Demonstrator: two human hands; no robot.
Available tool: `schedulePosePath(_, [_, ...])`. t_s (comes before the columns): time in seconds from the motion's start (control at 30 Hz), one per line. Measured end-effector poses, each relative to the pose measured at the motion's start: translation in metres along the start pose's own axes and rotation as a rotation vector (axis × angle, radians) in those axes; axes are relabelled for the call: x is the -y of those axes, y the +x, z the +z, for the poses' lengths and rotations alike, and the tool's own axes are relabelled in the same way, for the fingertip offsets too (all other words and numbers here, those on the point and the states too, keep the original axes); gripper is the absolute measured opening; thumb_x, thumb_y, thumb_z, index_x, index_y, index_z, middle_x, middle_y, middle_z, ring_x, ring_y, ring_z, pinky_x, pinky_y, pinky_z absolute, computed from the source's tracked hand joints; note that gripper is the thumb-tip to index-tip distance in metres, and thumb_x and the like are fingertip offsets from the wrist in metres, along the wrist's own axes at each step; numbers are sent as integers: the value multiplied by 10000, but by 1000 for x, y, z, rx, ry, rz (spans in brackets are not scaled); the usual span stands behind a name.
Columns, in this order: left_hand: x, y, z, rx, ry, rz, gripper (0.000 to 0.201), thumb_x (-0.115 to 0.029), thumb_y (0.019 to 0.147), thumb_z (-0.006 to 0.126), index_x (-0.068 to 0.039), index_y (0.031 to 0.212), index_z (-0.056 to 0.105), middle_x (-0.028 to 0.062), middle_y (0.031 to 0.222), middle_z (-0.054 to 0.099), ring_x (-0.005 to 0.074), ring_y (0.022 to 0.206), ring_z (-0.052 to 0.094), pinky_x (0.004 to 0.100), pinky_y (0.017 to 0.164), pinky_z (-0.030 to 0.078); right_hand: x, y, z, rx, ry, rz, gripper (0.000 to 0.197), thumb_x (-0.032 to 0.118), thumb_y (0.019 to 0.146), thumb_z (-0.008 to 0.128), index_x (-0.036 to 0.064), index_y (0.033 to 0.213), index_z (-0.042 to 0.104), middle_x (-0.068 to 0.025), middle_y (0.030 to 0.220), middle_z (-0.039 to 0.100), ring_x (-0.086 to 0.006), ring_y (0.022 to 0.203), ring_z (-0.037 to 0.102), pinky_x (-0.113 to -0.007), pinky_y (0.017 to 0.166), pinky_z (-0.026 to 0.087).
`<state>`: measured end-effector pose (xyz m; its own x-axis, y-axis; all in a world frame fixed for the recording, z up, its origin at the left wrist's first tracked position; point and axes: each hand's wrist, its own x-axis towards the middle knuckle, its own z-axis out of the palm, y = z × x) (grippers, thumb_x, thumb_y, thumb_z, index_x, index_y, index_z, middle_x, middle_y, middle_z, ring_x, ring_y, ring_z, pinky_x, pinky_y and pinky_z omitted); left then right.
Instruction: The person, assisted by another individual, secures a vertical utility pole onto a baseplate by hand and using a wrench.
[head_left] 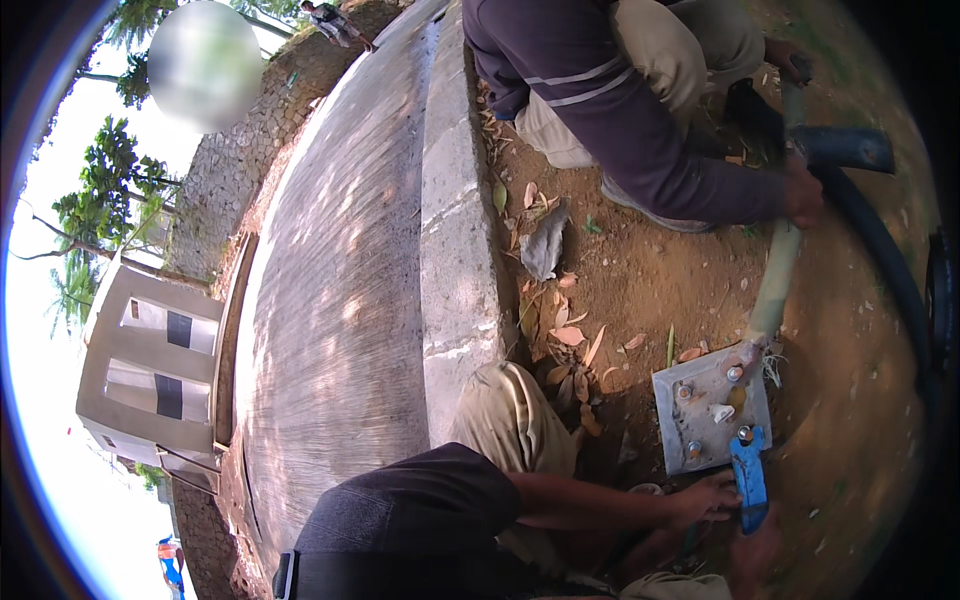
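A blue wrench (749, 487) reaches from my hands to a nut and bolt at the near edge of a square grey plate (686, 428). My left hand (708, 500) has its fingers bent against the side of the wrench. Around the lower end of its handle is my right hand (756, 548), partly blurred. Several bolts with nuts stand up from the plate, and a small whitish piece (722, 412) sits near its middle. A pale green pole (774, 285) runs from the plate's far corner toward a co-worker.
The crouching co-worker (640, 110) has a hand on the pole beside a short black pipe (845, 149). A black hose (880, 245) curves down the right side. A concrete curb (462, 230) borders the reddish soil, with dry leaves (568, 336) and a grey scrap (545, 240) alongside.
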<state>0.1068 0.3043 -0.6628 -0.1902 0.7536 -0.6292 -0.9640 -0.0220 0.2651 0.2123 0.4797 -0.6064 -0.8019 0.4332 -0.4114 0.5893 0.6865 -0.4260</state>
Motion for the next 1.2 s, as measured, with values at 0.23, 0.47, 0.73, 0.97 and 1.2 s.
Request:
schedulePosePath(0.23, [-24, 3, 9, 74, 38, 15, 788, -261, 998, 697, -230, 1642, 246, 16, 1647, 409, 228, 1467, 436, 491, 1212, 318, 5, 43, -39, 55, -162, 6, 625, 31, 749, 803, 52, 1333, 580, -255, 1148, 683, -453, 1100, 661, -539, 912, 512])
schedulePosePath(0.47, [-29, -9, 22, 94, 22, 45, 837, -210, 1007, 694, -147, 1672, 191, 138, 1667, 366, 291, 1484, 430, 469, 1162, 387, 61, 156, -85, -188, -375, -522, 271, 85, 844, 628, 76, 1114, 640, -130, 1167, 653, -333, 1287, 557, -533, 1164, 361])
schedulePosePath(0.73, [-38, -25, 42, 33, 115, -16, 637, -144, 1031, 637, -36, 1586, 345, 185, 1555, 485, 298, 1435, 491, 460, 1197, 418, 41, 202, -95, -386, -507, -689, 342, 55, 886, 618, 110, 1224, 636, -67, 1326, 632, -289, 1379, 514, -501, 1245, 311])
schedulePosePath(0.97, [-123, -142, 197, 804, -24, 368, 359, -255, 1106, 519, 27, 1310, 608, 154, 1230, 708, 202, 1172, 653, 350, 1038, 497, -105, 95, -65, -248, -185, -34, 603, 80, 845, 723, 61, 1423, 552, -246, 1246, 682, -471, 1155, 637, -550, 938, 498])
schedulePosePath(1.2, [-102, -117, 244, 1563, 395, 311, 478, -358, 1146, 454, 30, 1301, 686, 216, 1067, 766, 319, 1014, 731, 412, 872, 554, -92, 45, 11, -98, -78, 107, 629, 165, 817, 788, -31, 1375, 575, -268, 1052, 701, -438, 987, 678, -479, 895, 515])
